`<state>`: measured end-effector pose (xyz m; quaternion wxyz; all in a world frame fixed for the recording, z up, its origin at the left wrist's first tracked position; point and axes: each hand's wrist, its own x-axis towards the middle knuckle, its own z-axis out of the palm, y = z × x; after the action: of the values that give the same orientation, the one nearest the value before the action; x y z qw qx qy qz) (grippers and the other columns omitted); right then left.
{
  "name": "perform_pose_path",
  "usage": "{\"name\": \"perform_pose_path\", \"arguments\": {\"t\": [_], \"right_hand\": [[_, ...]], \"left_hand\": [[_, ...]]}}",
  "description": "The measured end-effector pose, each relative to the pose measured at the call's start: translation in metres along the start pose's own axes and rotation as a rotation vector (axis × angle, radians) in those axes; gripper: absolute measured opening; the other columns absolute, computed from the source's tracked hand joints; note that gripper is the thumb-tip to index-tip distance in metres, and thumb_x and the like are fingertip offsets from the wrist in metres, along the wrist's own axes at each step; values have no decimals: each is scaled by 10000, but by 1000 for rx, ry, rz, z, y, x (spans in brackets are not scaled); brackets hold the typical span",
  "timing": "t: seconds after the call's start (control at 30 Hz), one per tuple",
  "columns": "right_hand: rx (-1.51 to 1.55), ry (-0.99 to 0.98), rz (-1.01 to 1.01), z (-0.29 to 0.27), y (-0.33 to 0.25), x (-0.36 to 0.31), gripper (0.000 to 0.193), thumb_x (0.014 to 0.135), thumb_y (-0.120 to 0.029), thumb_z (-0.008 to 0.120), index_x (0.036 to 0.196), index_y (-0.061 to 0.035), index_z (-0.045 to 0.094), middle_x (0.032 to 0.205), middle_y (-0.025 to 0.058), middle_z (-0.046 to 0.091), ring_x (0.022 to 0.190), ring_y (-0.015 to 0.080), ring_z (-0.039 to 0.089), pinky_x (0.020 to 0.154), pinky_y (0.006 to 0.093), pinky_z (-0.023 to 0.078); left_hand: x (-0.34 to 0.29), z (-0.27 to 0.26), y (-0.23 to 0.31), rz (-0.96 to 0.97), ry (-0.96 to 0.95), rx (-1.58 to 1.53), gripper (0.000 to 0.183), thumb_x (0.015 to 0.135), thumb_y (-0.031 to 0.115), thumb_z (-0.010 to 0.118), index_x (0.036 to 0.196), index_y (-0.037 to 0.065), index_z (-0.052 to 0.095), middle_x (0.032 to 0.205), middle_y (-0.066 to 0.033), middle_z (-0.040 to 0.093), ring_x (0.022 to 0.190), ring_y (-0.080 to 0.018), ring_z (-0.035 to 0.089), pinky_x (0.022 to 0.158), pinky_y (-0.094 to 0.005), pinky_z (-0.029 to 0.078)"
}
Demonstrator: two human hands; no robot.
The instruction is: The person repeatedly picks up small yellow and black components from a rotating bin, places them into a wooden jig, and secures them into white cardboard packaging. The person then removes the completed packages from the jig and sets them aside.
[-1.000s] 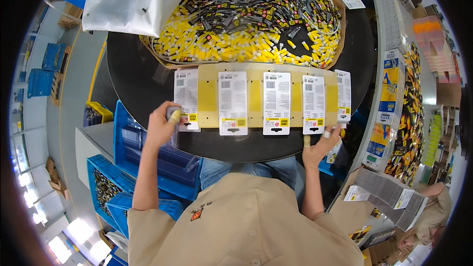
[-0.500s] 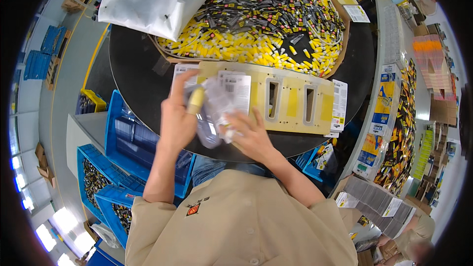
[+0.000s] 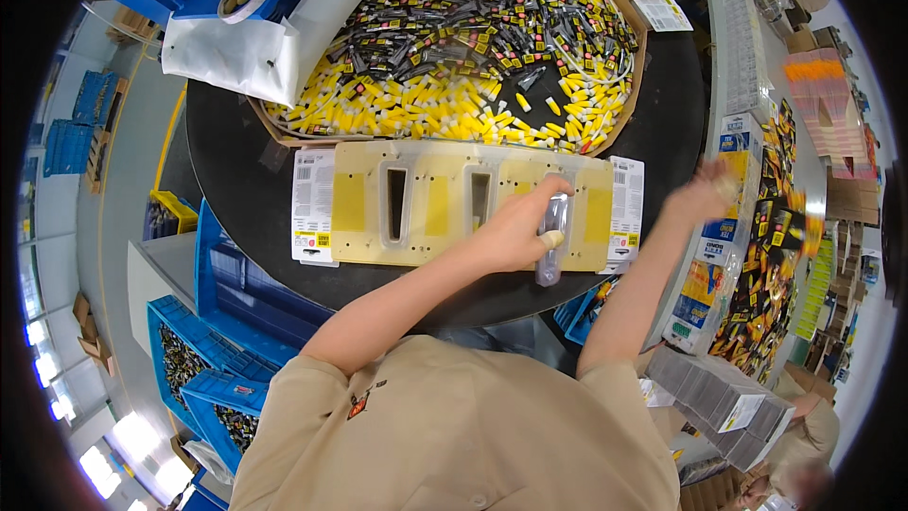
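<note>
Head view: left hand [image 3: 515, 232] pinched a clear blister shell [image 3: 553, 237] at the cream jig's [image 3: 445, 203] three o'clock slot, pressing it flat to seat. Right hand [image 3: 705, 194], blurred toward three o'clock by stacked cards [image 3: 724, 227]; grip unreadable. Yellow tubes [image 3: 426, 104] heaped at twelve.

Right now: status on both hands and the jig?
Left hand grips a clear plastic piece on the yellow jig. Right hand blurred, out by the card stacks; grip unclear. Two jig slots open, nothing blocking them.
</note>
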<state>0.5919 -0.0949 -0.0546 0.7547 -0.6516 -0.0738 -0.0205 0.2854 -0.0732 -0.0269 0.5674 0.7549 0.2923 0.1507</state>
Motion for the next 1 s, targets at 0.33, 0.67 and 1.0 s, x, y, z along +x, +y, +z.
{"name": "perform_pose_path", "arguments": {"t": [0.33, 0.67, 1.0], "right_hand": [[-543, -1481, -998, 155, 62, -85, 260, 780, -20, 667, 1026, -46, 588, 1064, 125, 579, 1057, 345, 536, 870, 438, 466], [-354, -1186, -233, 10, -18, -119, 291, 802, -113, 781, 1046, -23, 650, 688, -19, 501, 598, 59, 447, 531, 232, 373], [-315, -1092, -602, 95, 12, -159, 141, 868, -131, 704, 945, -13, 710, 827, 94, 619, 633, 191, 567, 578, 294, 446]], "left_hand": [[47, 38, -13, -170, 171, 537, 651, 743, 235, 789, 1184, -5, 374, 789, -218, 656, 759, -452, 638, 640, -510, 506], [-4, -5, -16, -236, 197, 131, 576, 793, 216, 746, 1250, 82, 422, 952, -233, 635, 917, -392, 647, 765, -460, 496], [-31, -49, -25, -469, 303, 607, 636, 724, 388, 821, 1121, 53, 453, 855, -195, 674, 822, -426, 651, 699, -482, 502]]}}
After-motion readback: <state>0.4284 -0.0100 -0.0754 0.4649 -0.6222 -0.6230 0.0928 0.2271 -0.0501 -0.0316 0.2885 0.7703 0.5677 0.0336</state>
